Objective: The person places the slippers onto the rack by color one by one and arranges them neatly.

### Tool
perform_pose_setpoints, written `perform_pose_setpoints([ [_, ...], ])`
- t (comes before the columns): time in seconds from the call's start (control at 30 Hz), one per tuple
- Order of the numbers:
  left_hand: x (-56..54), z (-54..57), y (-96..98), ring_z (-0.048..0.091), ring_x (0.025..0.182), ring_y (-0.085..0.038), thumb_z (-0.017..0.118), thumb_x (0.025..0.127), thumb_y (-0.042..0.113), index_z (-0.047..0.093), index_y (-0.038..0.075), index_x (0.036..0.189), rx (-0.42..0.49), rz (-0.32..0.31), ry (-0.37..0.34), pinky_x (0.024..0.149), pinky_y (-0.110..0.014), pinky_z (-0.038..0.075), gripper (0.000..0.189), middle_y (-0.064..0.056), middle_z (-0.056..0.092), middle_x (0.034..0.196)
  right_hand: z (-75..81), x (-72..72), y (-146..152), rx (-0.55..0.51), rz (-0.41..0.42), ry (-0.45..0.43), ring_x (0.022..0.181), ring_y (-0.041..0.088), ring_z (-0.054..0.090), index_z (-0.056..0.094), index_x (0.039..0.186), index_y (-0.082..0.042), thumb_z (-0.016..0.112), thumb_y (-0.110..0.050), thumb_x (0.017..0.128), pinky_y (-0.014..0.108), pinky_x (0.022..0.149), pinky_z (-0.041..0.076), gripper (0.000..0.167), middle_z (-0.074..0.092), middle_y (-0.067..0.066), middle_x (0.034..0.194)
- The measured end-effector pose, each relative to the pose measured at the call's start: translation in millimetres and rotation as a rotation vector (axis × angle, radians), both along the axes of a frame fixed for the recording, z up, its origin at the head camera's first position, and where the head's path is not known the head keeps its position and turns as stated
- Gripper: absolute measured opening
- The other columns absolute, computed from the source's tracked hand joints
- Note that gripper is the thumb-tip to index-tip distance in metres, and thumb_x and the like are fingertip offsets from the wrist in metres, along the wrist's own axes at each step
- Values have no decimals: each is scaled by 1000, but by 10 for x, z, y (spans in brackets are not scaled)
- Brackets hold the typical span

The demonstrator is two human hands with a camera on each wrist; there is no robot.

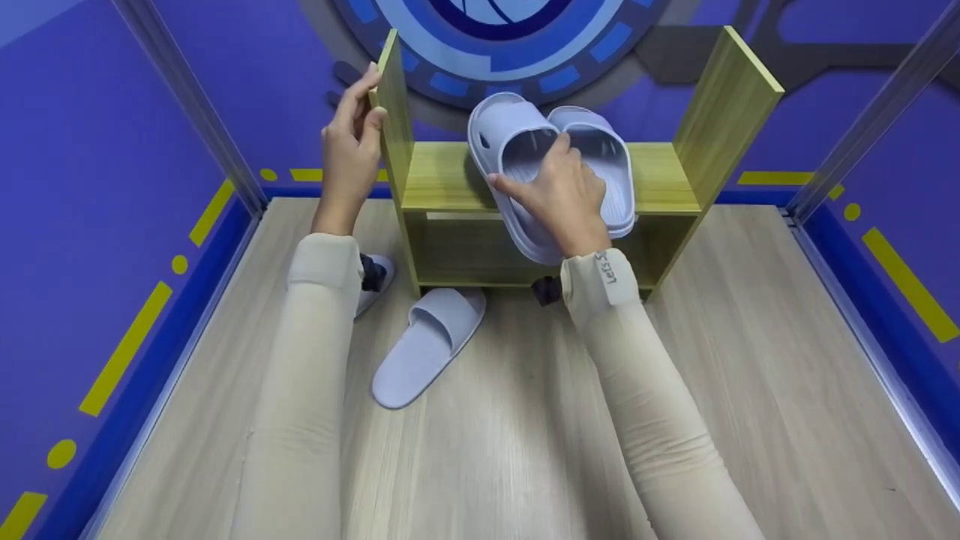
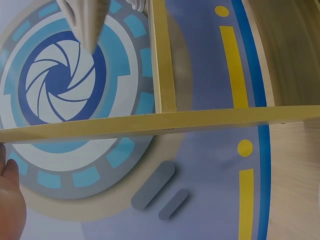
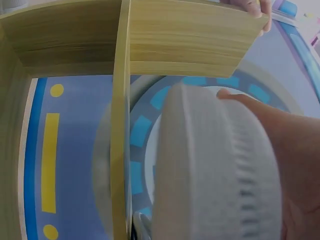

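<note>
My right hand (image 1: 566, 191) grips a pale grey-lavender clog (image 1: 517, 120), thumb over its left rim and fingers at its inner side. The clog's ribbed side (image 3: 215, 165) fills much of the right wrist view. Just right of it, partly behind the hand, is the matching clog (image 1: 611, 180) at the upper board of a wooden shoe rack (image 1: 442, 176). My left hand (image 1: 352, 146) holds the front edge of the rack's left side panel (image 1: 390, 112) with thumb and fingers near the top. Only part of this hand (image 2: 11, 205) shows in the left wrist view.
A grey slide slipper (image 1: 420, 360) lies on the wood-look floor (image 1: 525, 420) before the rack, toe toward it. Another slipper (image 1: 380, 283) sits left of the rack, partly hidden by the left wrist. The right side panel (image 1: 731, 112) rises opposite. Blue-purple walls (image 1: 90, 225) enclose the space.
</note>
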State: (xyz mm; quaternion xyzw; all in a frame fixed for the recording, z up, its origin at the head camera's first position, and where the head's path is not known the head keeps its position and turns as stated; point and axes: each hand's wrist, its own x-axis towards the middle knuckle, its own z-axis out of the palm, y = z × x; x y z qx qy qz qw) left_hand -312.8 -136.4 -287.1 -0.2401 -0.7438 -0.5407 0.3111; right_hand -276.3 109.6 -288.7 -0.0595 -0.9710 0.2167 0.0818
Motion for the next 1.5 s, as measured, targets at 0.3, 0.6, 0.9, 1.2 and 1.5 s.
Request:
perform_pose_setpoints([
  [0.3, 15, -7, 14, 43, 136, -11, 48, 98, 17, 48, 4, 139, 0, 0, 0, 109, -25, 38, 43, -7, 42, 151, -86, -93, -75, 66, -5, -37, 121, 36, 55, 25, 146, 9, 64, -74, 71, 52, 95, 47, 119, 53, 26, 133],
  [0.6, 10, -11, 23, 43, 136, -12, 47, 98, 19, 48, 4, 139, -3, 0, 28, 109, -25, 38, 43, -10, 42, 150, -180, -105, -144, 160, -10, -2, 117, 38, 56, 22, 145, 15, 63, -73, 73, 52, 89, 50, 121, 52, 30, 132],
  [0.9, 16, -11, 28, 43, 136, -11, 47, 98, 20, 48, 5, 139, -6, 7, 15, 109, -24, 38, 44, -9, 42, 151, -134, -5, -72, 116, 60, -19, 122, 40, 52, 19, 146, 14, 67, -69, 74, 55, 93, 47, 120, 47, 30, 138],
  [1.2, 23, 3, 14, 41, 138, -10, 47, 98, 17, 47, 5, 140, 7, 7, -33, 111, -24, 36, 43, -7, 41, 152, -188, 134, -53, 4, 113, -17, 126, 41, 47, 22, 146, 14, 73, -57, 77, 52, 101, 43, 111, 44, 31, 138],
  [1.5, -1, -11, 33, 43, 137, -12, 48, 98, 18, 48, 4, 139, 5, 8, -3, 110, -24, 36, 43, -9, 42, 151, -376, 84, -163, 60, 55, 132, 119, 43, 48, 33, 141, 15, 64, -56, 84, 48, 101, 42, 96, 44, 30, 137],
])
